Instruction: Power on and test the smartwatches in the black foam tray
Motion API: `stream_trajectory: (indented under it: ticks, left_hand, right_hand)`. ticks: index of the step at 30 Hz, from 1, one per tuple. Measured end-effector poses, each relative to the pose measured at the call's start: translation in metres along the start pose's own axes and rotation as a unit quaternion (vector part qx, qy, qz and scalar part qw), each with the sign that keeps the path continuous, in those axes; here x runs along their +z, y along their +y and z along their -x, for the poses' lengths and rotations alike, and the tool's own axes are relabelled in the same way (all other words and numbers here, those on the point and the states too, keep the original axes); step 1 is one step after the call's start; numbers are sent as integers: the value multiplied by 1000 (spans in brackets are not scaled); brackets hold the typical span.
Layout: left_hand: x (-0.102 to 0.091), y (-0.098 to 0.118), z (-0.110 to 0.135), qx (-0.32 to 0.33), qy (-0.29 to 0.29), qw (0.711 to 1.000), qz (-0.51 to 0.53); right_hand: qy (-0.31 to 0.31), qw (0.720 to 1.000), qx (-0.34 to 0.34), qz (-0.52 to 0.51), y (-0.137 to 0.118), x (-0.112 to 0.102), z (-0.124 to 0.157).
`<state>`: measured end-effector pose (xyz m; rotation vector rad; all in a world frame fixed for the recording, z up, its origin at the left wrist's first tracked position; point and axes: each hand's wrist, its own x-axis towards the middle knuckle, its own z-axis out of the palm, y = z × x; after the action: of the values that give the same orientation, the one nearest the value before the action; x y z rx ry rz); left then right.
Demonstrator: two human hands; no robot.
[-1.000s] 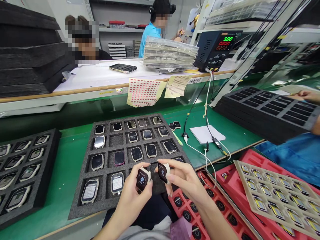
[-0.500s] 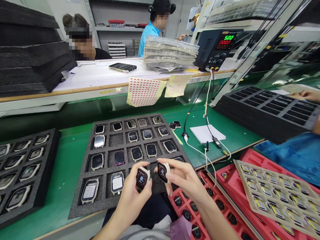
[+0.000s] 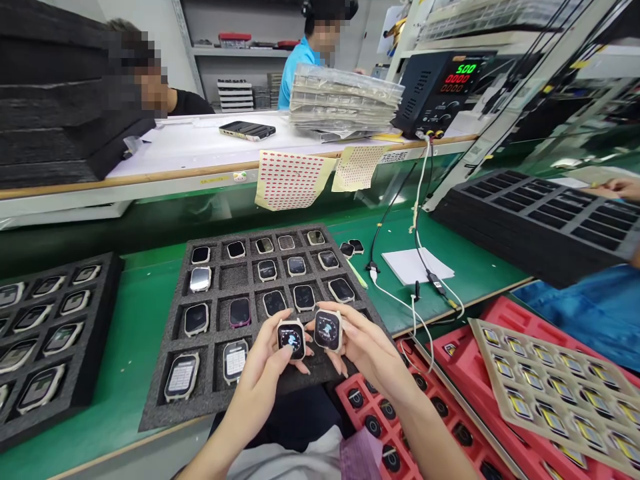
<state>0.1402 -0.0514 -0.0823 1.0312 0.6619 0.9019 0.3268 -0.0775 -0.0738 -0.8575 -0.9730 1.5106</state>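
My left hand grips a smartwatch case without a strap, its lit dark screen facing me and my thumb on its lower left. Close beside it, my right hand holds a second smartwatch case, also lit, between thumb and fingers. Both watches are raised above the near edge of a black foam tray. Watch cases sit in many of the tray's pockets, one of them purple-rimmed. One pocket in the second row is bare.
Another foam tray of watches lies at the left. Red trays with round parts are at lower right, beside a beige tray. Cables and white paper lie beyond. A power supply stands on the shelf. Co-workers sit nearby.
Both hands have turned the watches so their screens face me more squarely. The left thumb has come onto its watch's face. My view has shifted slightly.
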Motion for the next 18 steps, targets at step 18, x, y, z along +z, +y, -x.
stream_trajectory:
  ticks: [18]
  left_hand:
    - [-1,-1,3,-12,-5,1000,-19]
  right_hand:
    - [53,995,-25,82,5,2,4]
